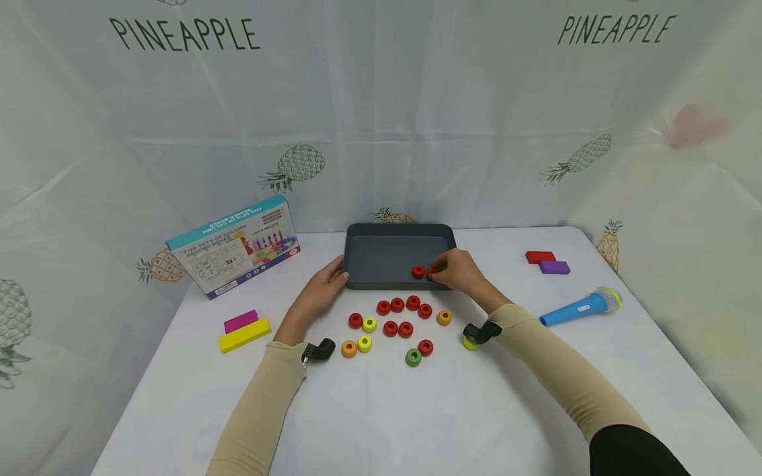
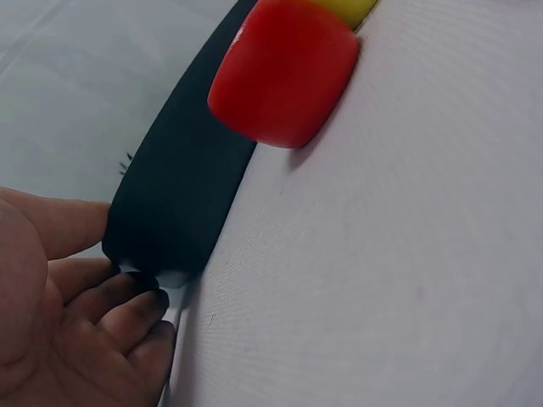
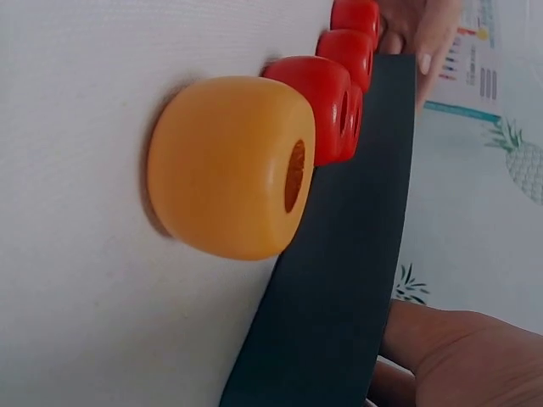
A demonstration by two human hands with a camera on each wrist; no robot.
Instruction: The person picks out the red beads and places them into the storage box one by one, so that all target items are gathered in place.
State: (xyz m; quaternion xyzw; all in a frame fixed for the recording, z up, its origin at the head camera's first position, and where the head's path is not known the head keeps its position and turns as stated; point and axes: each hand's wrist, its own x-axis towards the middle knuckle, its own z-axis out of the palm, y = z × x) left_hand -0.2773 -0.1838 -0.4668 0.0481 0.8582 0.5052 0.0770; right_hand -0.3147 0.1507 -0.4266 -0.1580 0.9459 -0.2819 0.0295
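Dark grey rectangular plastic tray (image 1: pixel 381 233) sits at 12 o'clock on the white-clothed counter (image 1: pixel 417 410). Left hand (image 1: pixel 324 287) grip: fingers curled on the tray's near-left corner, thumb against its outer wall. Right hand (image 1: pixel 458 271) reaches over the near-right rim; grip pinches a red ring-shaped bead (image 1: pixel 432 272), partly hidden. A second red ring bead (image 1: pixel 419 271) lies inside the tray, just at 9 o'clock of that hand. Loose red, yellow, orange and green ring beads (image 1: pixel 397 324) are scattered at 6 o'clock of the tray.
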